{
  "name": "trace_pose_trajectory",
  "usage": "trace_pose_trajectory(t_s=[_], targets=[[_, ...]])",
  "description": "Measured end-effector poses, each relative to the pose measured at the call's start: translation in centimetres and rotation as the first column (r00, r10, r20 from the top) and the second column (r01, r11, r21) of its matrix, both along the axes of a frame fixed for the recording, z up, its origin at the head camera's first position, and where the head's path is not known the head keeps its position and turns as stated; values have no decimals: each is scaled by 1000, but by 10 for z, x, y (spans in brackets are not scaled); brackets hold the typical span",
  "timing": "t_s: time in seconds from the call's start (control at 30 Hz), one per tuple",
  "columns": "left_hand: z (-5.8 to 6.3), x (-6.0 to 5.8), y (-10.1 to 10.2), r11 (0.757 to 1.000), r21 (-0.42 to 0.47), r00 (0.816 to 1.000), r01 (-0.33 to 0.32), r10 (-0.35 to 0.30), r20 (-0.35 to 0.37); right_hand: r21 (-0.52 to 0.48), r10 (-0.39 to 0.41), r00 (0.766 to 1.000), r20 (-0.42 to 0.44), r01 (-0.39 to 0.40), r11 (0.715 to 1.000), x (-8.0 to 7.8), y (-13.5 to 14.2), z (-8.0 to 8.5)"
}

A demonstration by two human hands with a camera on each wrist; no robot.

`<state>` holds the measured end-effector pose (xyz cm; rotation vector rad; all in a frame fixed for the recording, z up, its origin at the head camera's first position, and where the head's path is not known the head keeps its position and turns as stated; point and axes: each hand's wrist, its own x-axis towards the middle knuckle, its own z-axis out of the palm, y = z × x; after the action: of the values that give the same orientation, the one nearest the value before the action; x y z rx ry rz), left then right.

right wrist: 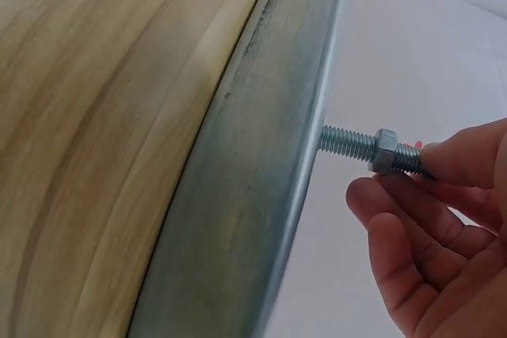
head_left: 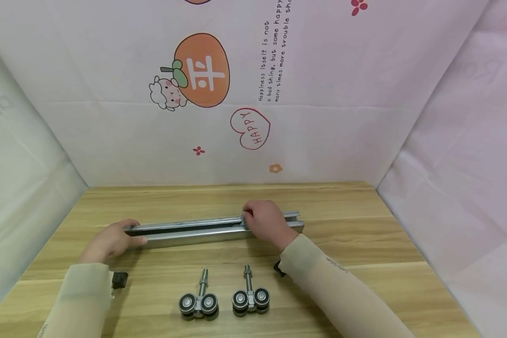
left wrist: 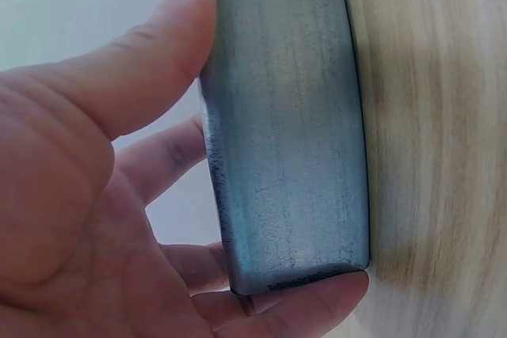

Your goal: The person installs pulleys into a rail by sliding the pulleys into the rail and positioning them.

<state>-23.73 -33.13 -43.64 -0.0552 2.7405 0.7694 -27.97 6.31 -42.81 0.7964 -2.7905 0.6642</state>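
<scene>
A galvanized metal rail (head_left: 198,238) lies across the table with its slot facing up. At its left end my left hand (head_left: 111,239) grips it, the thumb on the near side and the fingers around the end; the left wrist view shows the rail's flat side (left wrist: 285,132) between them. Near the right end, my right hand (head_left: 267,223) pinches the tip of a threaded bolt (right wrist: 348,142) carrying a hex nut (right wrist: 385,150). This bolt stands up out of the rail's slot; whatever it joins inside is hidden.
Two roller trolleys, a left one (head_left: 198,305) and a right one (head_left: 251,301), rest on the wooden table (head_left: 342,291) in front of the rail, their bolts pointing away from me. White printed cloth (head_left: 321,141) hangs behind the table and along both sides.
</scene>
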Motion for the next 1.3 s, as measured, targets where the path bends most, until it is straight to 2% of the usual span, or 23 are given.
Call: trace_pose_trajectory(t_s=[0.47,0.67,0.73,0.97,1.3], targets=[[-1,-1,0,1000,-9,1000,14,-14,-5,34,61,997,-39,-60,998,-4,-23,-3],[-1,-1,0,1000,-6,1000,11,-11,-6,-8,32,998,48,-32,999,-6,-30,-1],[-1,-1,0,1000,-3,1000,9,-9,-7,-15,28,998,54,-27,1000,-7,-32,-2],[1,-2,0,1000,-7,1000,11,-11,-5,6,61,997,-57,-61,998,-4,-40,-3],[2,0,1,1000,-12,1000,11,-11,-4,39,91,989,-115,-87,995,5,-51,1]])
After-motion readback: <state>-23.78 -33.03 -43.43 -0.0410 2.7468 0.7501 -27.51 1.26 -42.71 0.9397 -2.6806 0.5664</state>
